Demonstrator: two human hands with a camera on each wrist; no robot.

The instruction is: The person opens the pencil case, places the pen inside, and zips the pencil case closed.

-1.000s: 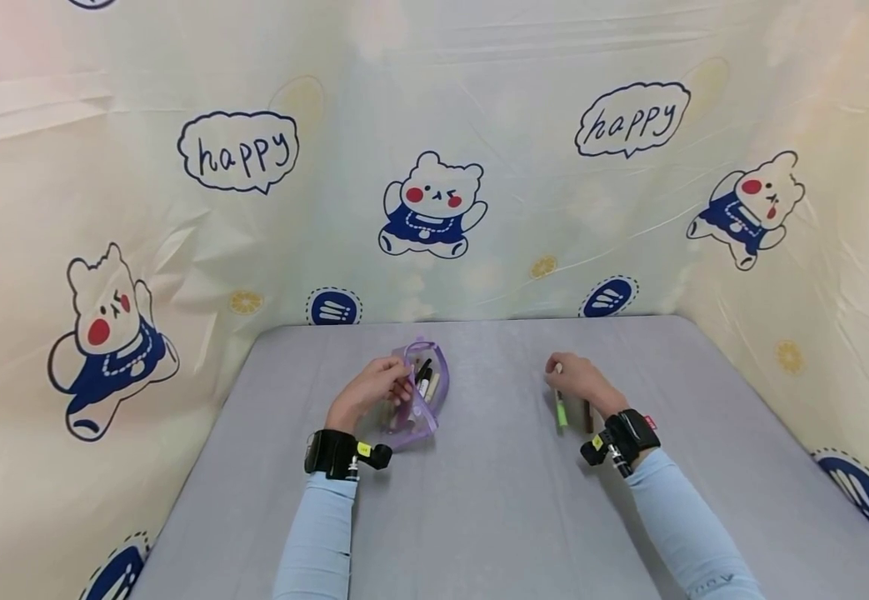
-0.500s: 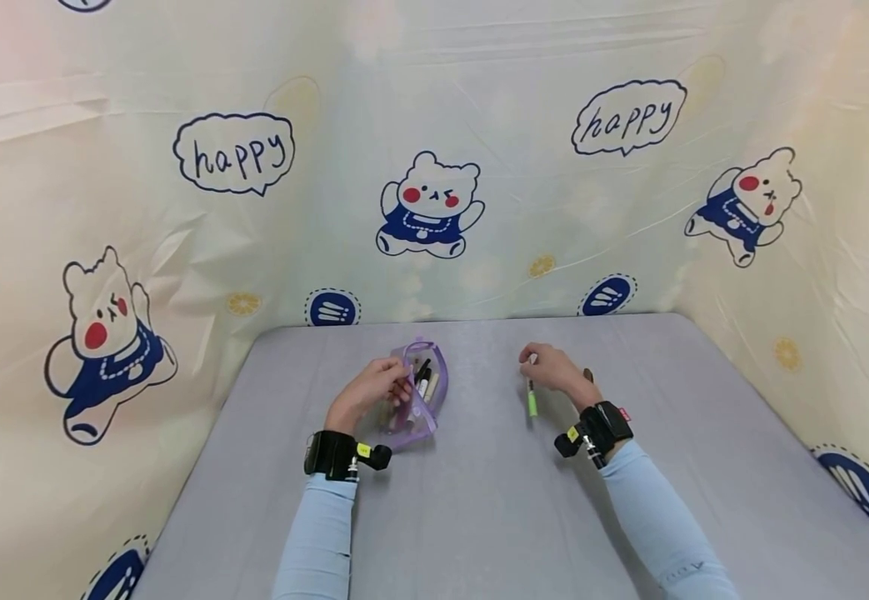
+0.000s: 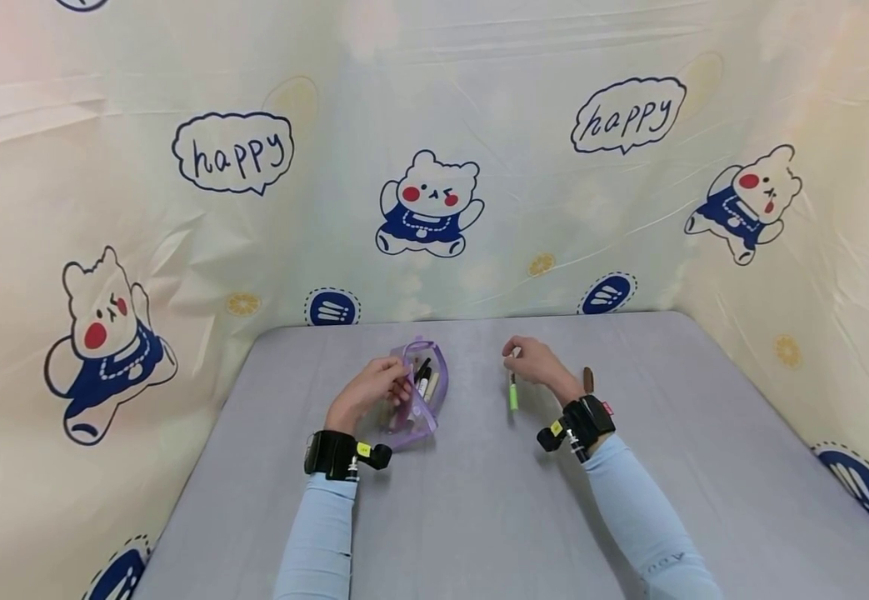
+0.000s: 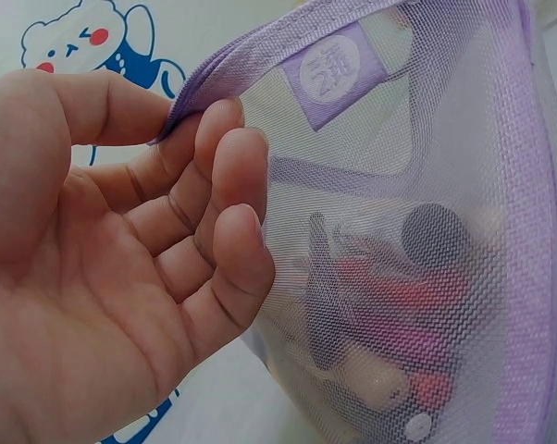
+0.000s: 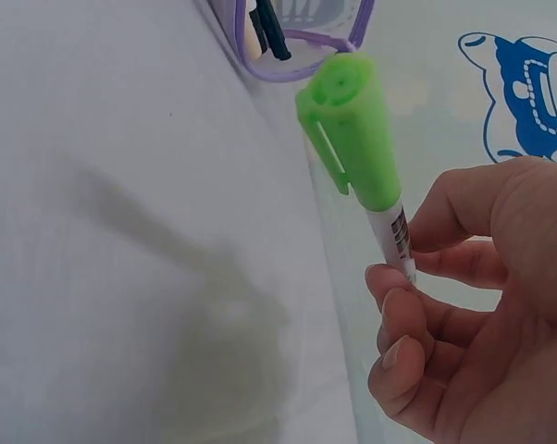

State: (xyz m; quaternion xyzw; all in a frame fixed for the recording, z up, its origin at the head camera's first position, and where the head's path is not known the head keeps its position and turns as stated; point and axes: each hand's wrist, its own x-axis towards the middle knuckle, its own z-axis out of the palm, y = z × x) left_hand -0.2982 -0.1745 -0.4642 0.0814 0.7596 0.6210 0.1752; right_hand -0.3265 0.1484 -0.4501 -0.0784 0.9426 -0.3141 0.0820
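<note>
A purple mesh pencil case [image 3: 421,421] stands on the table, its top gaping, with several pens and markers [image 3: 425,383] inside. My left hand [image 3: 372,389] pinches the case's purple rim between thumb and index finger; the other fingers curl loosely beside the mesh [image 4: 352,203]. To the right of the case, my right hand [image 3: 542,365] holds a marker with a white barrel and a green cap [image 5: 352,129] between its thumb and fingertips. The capped end points away from the palm, and the marker hangs above the table, apart from the case.
A brown, slim object [image 3: 588,380] lies on the table behind the right wrist, partly hidden by it. The grey-covered table [image 3: 464,517] meets a printed curtain [image 3: 434,108] at its back edge.
My right hand has moved left with the green-capped marker, closer to the pencil case, uncovering part of the brown object. The left hand keeps its hold on the rim and stays in place.
</note>
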